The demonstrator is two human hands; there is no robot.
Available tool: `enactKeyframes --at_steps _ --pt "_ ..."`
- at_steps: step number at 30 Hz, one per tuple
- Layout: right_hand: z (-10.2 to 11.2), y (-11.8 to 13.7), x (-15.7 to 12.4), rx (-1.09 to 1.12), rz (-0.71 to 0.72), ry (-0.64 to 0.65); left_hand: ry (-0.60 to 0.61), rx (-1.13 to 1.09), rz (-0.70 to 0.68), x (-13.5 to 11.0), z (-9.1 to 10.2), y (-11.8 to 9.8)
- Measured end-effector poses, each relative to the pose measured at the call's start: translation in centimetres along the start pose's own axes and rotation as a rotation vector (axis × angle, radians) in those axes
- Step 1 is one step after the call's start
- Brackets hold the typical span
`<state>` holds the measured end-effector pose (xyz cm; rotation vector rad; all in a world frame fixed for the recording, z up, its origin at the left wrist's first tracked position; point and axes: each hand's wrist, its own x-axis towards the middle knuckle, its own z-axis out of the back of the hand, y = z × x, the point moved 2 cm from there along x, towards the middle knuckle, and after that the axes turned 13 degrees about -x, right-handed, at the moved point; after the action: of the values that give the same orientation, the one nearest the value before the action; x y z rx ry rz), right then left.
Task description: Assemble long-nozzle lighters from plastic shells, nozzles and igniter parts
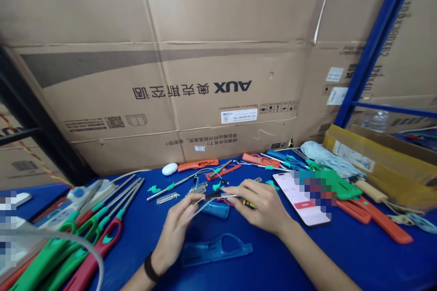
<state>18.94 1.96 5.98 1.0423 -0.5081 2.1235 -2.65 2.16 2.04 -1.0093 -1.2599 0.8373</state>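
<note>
In front of me, a small black part (213, 195) with thin wires spans the gap between my fingertips. My left hand (179, 218), a dark band at its wrist, pinches the part's left end. My right hand (261, 204) is closed at the other side, its fingertips pinching a thin whitish wire (232, 195) by the part. A yellow-and-black handle (248, 203) shows below the right fingers; whether they hold it I cannot tell. Beneath the hands lies a blue plastic piece (216, 209). Nearer me is an opened blue lighter shell half (216, 249) with a finger loop.
Long-necked lighters (92, 227) are piled at left by a white cable. Orange shells (198, 164), metal tubes (170, 187) and clear pieces (167, 198) lie behind the hands. A lit phone (302, 200), more shells and a yellow-taped box (378, 159) are at right. Cardboard (191, 63) stands behind.
</note>
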Motion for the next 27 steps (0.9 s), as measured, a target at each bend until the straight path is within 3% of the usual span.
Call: enactKeyframes --at_steps 6,11,18,27 --pt "0.0 0.4 -0.7 0.054 -0.008 0.116 -0.17 0.317 -0.264 -1.2 -0.2 -1.6" --pt "-0.1 -0.1 -0.8 0.047 -0.081 0.175 -0.153 0.497 -0.492 -0.9 0.1 -2.5" --pt "-0.8 0.7 -0.9 0.127 -0.126 0.276 0.037 0.589 -0.512 -1.0 -0.6 -1.8" --pt "-0.4 0.3 -0.9 0.139 -0.267 0.205 0.034 0.597 -0.464 -0.8 -0.5 -1.4"
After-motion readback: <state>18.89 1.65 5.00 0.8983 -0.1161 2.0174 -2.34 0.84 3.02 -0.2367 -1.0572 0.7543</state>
